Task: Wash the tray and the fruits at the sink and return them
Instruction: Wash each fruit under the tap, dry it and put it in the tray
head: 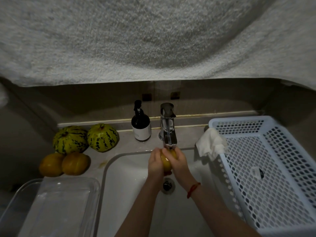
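Both hands over the sink [130, 177], right under the tap [168, 132]. Left hand [156, 165] and right hand [178, 164] wrap a yellow fruit [166, 160] between them, fingers curled round it from each side. Red string on the right wrist. Drain sits just below the hands, at 6 o'clock from the fruit.

On the bench at 9 o'clock from the sink: two orange fruits [64, 164] touching each other, w/ two striped green melons [85, 138] behind them, also side by side. Clear tray [56, 207] at 7 o'clock, near the sink's left edge. Dark soap bottle [141, 124] left of the tap. White perforated basket [266, 168] at 3 o'clock; crumpled white cloth [212, 143] hangs on its near corner.
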{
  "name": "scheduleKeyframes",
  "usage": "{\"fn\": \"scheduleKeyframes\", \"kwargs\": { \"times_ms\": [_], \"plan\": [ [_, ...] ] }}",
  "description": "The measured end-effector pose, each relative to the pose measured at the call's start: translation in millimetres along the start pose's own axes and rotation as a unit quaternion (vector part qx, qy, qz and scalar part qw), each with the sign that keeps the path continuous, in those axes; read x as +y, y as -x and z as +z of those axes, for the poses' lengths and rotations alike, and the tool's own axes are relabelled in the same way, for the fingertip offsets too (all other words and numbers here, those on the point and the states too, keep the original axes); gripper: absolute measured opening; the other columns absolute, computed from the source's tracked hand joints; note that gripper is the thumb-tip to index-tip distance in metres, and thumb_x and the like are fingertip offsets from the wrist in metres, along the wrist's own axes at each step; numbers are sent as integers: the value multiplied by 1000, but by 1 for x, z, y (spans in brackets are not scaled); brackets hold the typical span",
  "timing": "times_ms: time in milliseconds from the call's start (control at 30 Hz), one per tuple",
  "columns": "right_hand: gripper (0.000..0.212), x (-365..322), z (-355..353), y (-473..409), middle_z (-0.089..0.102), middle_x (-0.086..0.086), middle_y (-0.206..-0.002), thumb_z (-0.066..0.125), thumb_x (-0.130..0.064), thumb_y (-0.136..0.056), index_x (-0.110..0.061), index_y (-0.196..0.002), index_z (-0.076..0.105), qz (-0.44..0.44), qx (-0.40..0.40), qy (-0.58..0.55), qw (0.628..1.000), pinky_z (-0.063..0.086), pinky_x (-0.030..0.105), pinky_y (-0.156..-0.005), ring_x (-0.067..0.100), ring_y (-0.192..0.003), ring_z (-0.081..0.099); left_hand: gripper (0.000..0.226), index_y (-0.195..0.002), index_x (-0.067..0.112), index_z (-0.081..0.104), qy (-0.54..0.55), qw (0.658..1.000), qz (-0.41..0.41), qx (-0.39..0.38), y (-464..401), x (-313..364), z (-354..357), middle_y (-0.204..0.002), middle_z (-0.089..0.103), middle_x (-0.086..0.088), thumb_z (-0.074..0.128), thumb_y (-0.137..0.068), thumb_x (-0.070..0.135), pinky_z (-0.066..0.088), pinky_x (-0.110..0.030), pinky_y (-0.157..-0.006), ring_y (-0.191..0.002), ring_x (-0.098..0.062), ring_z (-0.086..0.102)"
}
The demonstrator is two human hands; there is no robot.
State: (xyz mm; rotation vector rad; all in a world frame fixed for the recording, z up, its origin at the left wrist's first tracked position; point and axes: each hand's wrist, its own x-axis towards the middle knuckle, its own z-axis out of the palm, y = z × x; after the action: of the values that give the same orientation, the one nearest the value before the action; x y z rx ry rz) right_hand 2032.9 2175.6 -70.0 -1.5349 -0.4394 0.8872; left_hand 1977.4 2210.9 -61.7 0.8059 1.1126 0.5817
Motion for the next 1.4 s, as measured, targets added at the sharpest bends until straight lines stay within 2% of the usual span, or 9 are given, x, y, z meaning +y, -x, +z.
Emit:
{"fn": "scheduleKeyframes", "kwargs": {
  "times_ms": [167, 333, 500, 667, 800, 933, 1067, 1167, 1400],
  "plan": [
    [3, -4, 1, -14, 61, 9, -88, 61, -11, -88, -12, -90, 62, 42, 19, -61, 997, 47, 31, -63, 29, -87, 59, 38, -87, 17, 47, -105, 993, -31, 45, -8, 4, 0, -80, 56, -15, 22, -102, 41, 36, -17, -35, -53, -22, 52],
    [14, 10, 7, -15, 58, 13, -94, 49, -6, -93, -13, -92, 61, 32, 87, -62, 994, 49, 43, -87, 28, -93, 56, 29, -112, 14, 42, -22, 998, -58, 3, -8, 1, 6, -106, 51, -15, 30, -102, 38, 46, -39, -80, -93, -28, 52],
    [20, 18, 0, -3, 58, 4, -87, 39, -22, -100, -25, -90, 56, -61, 61, 54, 995, 49, 35, -78, 23, -88, 59, 45, -111, 13, 57, 98, 976, -172, -88, 0, 9, -2, -102, 62, -14, 46, -92, 53, 50, -41, -77, -92, -29, 60],
    [30, 22, -14, 1, 55, -5, -105, 41, -29, -92, -20, -117, 56, -177, -76, 222, 956, 43, 11, -82, 6, -97, 55, 48, -124, 3, 51, 147, 976, -162, 11, -16, 4, -1, -121, 56, -22, 46, -95, 40, 42, -48, -99, -112, -37, 53],
    [10, 21, -8, -1, 62, 6, -100, 54, -28, -93, -27, -98, 63, 0, 77, -23, 997, 52, 24, -64, 27, -98, 61, 21, -93, 21, 53, -57, 996, -59, 22, -16, 0, 8, -103, 51, -10, 39, -99, 36, 45, -47, -86, -98, -29, 54],
    [41, 6, -2, -11, 60, 16, -110, 65, -44, -83, -12, -108, 63, 263, 80, -204, 940, 51, 49, -88, 36, -106, 58, 20, -92, 38, 53, -180, 978, 81, -63, -12, -6, 5, -95, 52, 5, 36, -101, 32, 47, -31, -74, -83, -9, 52],
    [25, 6, -3, -5, 58, 1, -73, 51, -34, -95, -21, -74, 60, 54, 117, 60, 990, 48, 31, -66, 21, -75, 59, 24, -92, 25, 57, -125, 984, 118, -48, -10, -7, -6, -90, 59, -1, 35, -101, 27, 50, -26, -71, -87, -21, 58],
    [16, 14, 2, 1, 60, 3, -82, 46, -17, -98, -15, -92, 61, -82, 115, 102, 985, 48, 36, -75, 18, -79, 59, 26, -102, 22, 58, -121, 985, 115, -33, -7, -10, -4, -93, 65, -6, 35, -101, 33, 54, -28, -76, -92, -21, 62],
    [30, 15, -12, 5, 51, 5, -121, 36, -11, -100, -23, -126, 44, -41, -53, -8, 998, 46, 32, -95, 22, -113, 52, 41, -128, 18, 39, 56, 995, -66, -56, -7, 2, -4, -124, 49, -15, 45, -96, 41, 53, -45, -75, -109, -35, 55]
  ]
}}
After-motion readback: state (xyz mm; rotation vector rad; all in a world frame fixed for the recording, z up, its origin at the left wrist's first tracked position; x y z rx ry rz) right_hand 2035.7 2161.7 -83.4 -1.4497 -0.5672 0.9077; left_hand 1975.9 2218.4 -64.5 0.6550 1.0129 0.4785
